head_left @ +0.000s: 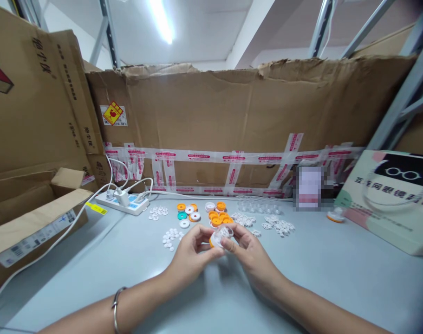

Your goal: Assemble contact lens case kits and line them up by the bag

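Observation:
Both hands meet over the table around a small orange-and-white case with a clear dome (218,235). My left hand (196,250) grips its orange base from the left. From the right, my right hand (248,248) pinches the clear top with thumb and fingers. The fingers partly cover the case. Just beyond the hands lie orange rings (221,218) and white, orange and teal round parts (188,215). Small white discs (170,239) are spread left of my left hand. White toothed pieces (279,226) lie in heaps beyond my right hand, near a row of clear domes (260,205).
A power strip (122,200) with plugs and white cables stands at the back left, beside an open cardboard box (40,218). Large cardboard (204,116) walls the back. At right are a printed bag (388,199) and another domed case (335,215).

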The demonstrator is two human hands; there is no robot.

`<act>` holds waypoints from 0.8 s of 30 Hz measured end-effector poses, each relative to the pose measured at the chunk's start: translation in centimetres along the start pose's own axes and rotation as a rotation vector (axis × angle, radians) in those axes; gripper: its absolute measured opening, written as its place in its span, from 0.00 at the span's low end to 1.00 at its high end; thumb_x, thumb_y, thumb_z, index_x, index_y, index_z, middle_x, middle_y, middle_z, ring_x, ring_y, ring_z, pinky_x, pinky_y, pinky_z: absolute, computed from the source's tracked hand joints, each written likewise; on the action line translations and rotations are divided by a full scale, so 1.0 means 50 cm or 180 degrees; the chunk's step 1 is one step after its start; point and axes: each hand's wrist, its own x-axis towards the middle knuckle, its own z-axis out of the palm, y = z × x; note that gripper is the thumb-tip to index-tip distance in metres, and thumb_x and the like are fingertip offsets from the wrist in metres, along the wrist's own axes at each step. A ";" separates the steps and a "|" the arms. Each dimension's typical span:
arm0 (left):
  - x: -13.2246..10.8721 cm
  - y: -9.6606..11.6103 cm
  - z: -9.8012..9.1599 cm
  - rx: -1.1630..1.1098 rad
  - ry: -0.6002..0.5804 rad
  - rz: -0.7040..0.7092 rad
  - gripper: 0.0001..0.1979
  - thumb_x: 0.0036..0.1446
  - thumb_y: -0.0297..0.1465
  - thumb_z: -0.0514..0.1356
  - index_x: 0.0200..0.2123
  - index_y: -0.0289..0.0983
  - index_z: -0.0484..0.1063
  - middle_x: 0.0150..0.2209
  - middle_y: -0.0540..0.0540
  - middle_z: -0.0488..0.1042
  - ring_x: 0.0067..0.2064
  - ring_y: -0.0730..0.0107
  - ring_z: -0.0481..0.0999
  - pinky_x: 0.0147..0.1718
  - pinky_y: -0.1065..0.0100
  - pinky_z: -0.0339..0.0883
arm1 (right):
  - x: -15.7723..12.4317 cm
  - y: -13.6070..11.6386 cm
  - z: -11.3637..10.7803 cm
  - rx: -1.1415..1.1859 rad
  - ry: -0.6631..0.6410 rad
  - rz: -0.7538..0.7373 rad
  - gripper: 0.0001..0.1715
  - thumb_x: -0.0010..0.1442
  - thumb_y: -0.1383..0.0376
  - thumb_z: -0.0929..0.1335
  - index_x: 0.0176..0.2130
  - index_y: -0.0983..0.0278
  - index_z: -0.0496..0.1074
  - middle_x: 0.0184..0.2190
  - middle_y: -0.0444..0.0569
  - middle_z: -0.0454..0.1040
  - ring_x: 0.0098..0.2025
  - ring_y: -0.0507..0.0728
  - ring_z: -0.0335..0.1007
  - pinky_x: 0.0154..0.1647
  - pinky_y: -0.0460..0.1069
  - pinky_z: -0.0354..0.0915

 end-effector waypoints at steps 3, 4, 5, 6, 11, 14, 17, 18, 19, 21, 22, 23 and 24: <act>0.004 -0.002 -0.007 -0.0612 -0.0137 -0.0327 0.15 0.45 0.34 0.66 0.35 0.35 0.67 0.35 0.47 0.73 0.38 0.67 0.73 0.40 0.66 0.65 | 0.004 0.001 -0.009 0.0053 -0.0134 0.0005 0.19 0.45 0.53 0.72 0.34 0.62 0.71 0.33 0.47 0.72 0.39 0.57 0.67 0.43 0.52 0.62; 0.005 -0.002 -0.008 -0.0792 -0.0166 -0.0412 0.16 0.46 0.36 0.65 0.36 0.35 0.68 0.35 0.46 0.74 0.39 0.66 0.73 0.42 0.65 0.65 | 0.004 0.002 -0.011 0.0046 -0.0184 0.0031 0.20 0.46 0.53 0.71 0.37 0.61 0.71 0.35 0.47 0.72 0.40 0.57 0.66 0.45 0.53 0.61; 0.006 -0.002 -0.009 -0.0953 -0.0198 -0.0469 0.16 0.47 0.37 0.64 0.38 0.35 0.68 0.36 0.45 0.74 0.40 0.66 0.73 0.44 0.63 0.64 | 0.004 0.004 -0.013 0.0024 -0.0214 0.0066 0.21 0.46 0.53 0.71 0.39 0.61 0.71 0.37 0.48 0.72 0.42 0.57 0.66 0.46 0.53 0.61; 0.006 -0.002 -0.010 -0.1085 -0.0243 -0.0496 0.16 0.49 0.38 0.63 0.39 0.35 0.69 0.37 0.44 0.74 0.41 0.65 0.73 0.46 0.62 0.63 | 0.003 0.005 -0.014 -0.0011 -0.0232 0.0112 0.22 0.47 0.53 0.71 0.40 0.60 0.71 0.39 0.48 0.72 0.43 0.58 0.65 0.48 0.54 0.60; 0.006 -0.009 -0.006 -0.1289 -0.0437 -0.0384 0.14 0.52 0.37 0.61 0.41 0.37 0.71 0.43 0.44 0.73 0.47 0.64 0.70 0.50 0.62 0.61 | 0.000 0.011 -0.014 -0.0116 -0.0141 0.0210 0.21 0.44 0.55 0.72 0.39 0.59 0.70 0.36 0.46 0.70 0.40 0.57 0.66 0.44 0.53 0.63; 0.006 -0.015 -0.004 -0.1201 -0.0368 -0.0413 0.15 0.51 0.38 0.61 0.41 0.38 0.72 0.44 0.45 0.73 0.48 0.64 0.70 0.51 0.62 0.59 | 0.000 0.012 -0.011 -0.0156 -0.0068 0.0139 0.20 0.44 0.56 0.73 0.37 0.60 0.70 0.38 0.46 0.70 0.39 0.56 0.66 0.43 0.52 0.64; 0.006 -0.015 -0.005 -0.0906 -0.0022 -0.0604 0.21 0.47 0.40 0.63 0.44 0.38 0.70 0.46 0.44 0.71 0.48 0.63 0.69 0.51 0.62 0.60 | 0.002 0.009 -0.008 -0.0211 0.0137 0.0134 0.20 0.41 0.57 0.74 0.35 0.61 0.69 0.37 0.47 0.70 0.39 0.57 0.67 0.41 0.52 0.64; 0.007 -0.014 -0.006 -0.0757 0.0109 -0.0658 0.22 0.46 0.40 0.64 0.45 0.39 0.69 0.48 0.44 0.70 0.49 0.63 0.69 0.50 0.62 0.60 | 0.005 0.007 -0.009 -0.0205 0.0221 0.0124 0.20 0.41 0.57 0.74 0.35 0.62 0.69 0.36 0.47 0.70 0.40 0.57 0.67 0.42 0.52 0.64; 0.007 -0.012 -0.008 -0.0615 0.0219 -0.0697 0.23 0.46 0.40 0.64 0.45 0.39 0.68 0.49 0.43 0.69 0.49 0.63 0.69 0.50 0.63 0.60 | 0.010 0.003 -0.011 -0.0190 0.0295 0.0093 0.20 0.41 0.58 0.74 0.35 0.62 0.69 0.36 0.47 0.71 0.41 0.57 0.68 0.43 0.52 0.63; 0.007 -0.007 -0.011 -0.0416 0.0364 -0.0743 0.20 0.48 0.41 0.62 0.44 0.39 0.68 0.50 0.43 0.67 0.48 0.63 0.69 0.49 0.63 0.61 | 0.027 -0.008 -0.027 -0.0177 0.0442 0.0003 0.21 0.41 0.58 0.73 0.36 0.62 0.69 0.37 0.48 0.72 0.42 0.58 0.68 0.45 0.52 0.63; 0.007 -0.004 -0.013 -0.0352 0.0406 -0.0749 0.19 0.49 0.41 0.61 0.42 0.38 0.69 0.49 0.43 0.67 0.48 0.63 0.69 0.48 0.64 0.62 | 0.039 -0.015 -0.043 -0.0196 0.0535 -0.0067 0.22 0.41 0.58 0.73 0.37 0.62 0.68 0.37 0.48 0.73 0.42 0.58 0.68 0.45 0.52 0.63; 0.007 -0.001 -0.014 -0.0282 0.0433 -0.0740 0.17 0.49 0.42 0.60 0.40 0.38 0.70 0.48 0.42 0.68 0.47 0.63 0.69 0.46 0.64 0.63 | 0.052 -0.022 -0.064 -0.0257 0.0666 -0.0126 0.24 0.40 0.58 0.74 0.37 0.62 0.68 0.36 0.48 0.73 0.41 0.58 0.69 0.45 0.52 0.63; 0.007 0.002 -0.015 -0.0193 0.0449 -0.0720 0.16 0.50 0.42 0.59 0.39 0.37 0.70 0.46 0.42 0.68 0.47 0.63 0.69 0.45 0.65 0.63 | 0.067 -0.029 -0.092 -0.0322 0.0902 -0.0232 0.25 0.40 0.58 0.74 0.38 0.62 0.67 0.37 0.49 0.73 0.41 0.58 0.69 0.46 0.52 0.62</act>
